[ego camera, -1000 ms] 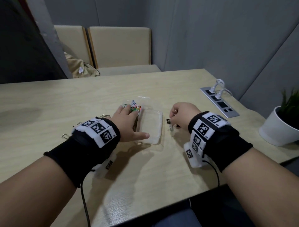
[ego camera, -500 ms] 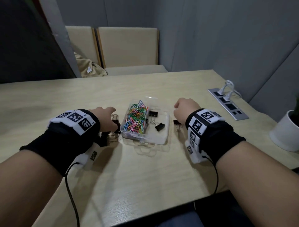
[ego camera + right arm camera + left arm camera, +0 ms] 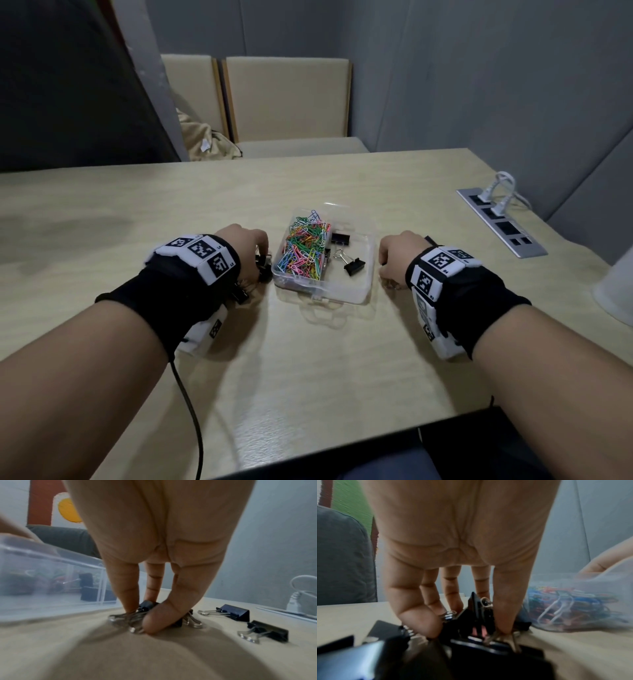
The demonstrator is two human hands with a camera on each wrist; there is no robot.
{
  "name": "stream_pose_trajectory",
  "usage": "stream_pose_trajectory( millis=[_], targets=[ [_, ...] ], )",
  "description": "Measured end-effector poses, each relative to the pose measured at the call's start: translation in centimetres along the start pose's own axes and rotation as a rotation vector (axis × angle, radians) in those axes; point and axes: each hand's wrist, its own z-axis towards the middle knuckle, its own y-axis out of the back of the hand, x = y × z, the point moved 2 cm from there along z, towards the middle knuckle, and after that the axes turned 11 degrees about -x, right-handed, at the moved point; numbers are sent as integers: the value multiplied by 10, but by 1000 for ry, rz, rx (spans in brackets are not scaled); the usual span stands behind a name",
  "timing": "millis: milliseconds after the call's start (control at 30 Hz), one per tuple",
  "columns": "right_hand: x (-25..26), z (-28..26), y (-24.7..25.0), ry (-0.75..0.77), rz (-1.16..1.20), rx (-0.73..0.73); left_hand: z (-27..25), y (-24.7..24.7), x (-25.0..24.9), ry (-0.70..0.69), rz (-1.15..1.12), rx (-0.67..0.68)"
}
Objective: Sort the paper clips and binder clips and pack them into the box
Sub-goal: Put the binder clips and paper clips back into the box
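A clear plastic box (image 3: 356,294) sits mid-table with coloured paper clips (image 3: 305,248) piled in its left compartment and two black binder clips (image 3: 352,265) in the right one. My left hand (image 3: 245,251) is just left of the box; in the left wrist view its fingers (image 3: 505,615) curl down round a heap of black binder clips (image 3: 479,618). My right hand (image 3: 399,257) is right of the box; its thumb and fingers (image 3: 159,616) pinch small binder clips (image 3: 147,605) lying on the table.
Two more black binder clips (image 3: 235,612) (image 3: 267,631) lie right of my right hand. A power socket strip (image 3: 503,222) with white plugs is set in the table at the far right, and a white pot (image 3: 616,287) stands at the right edge. Chairs (image 3: 287,99) stand beyond the far edge.
My left hand left the box, moved left and came down on the binder clips there. My right hand shifted slightly toward me and lowered onto clips beside the box. The view tilted downward.
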Motion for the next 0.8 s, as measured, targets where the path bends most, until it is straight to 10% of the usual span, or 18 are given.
stream_pose_trajectory(
  millis=[800],
  targets=[
    [22,-2,32,4,467,-241,-3,15,0,-115,99,-25]
  ],
)
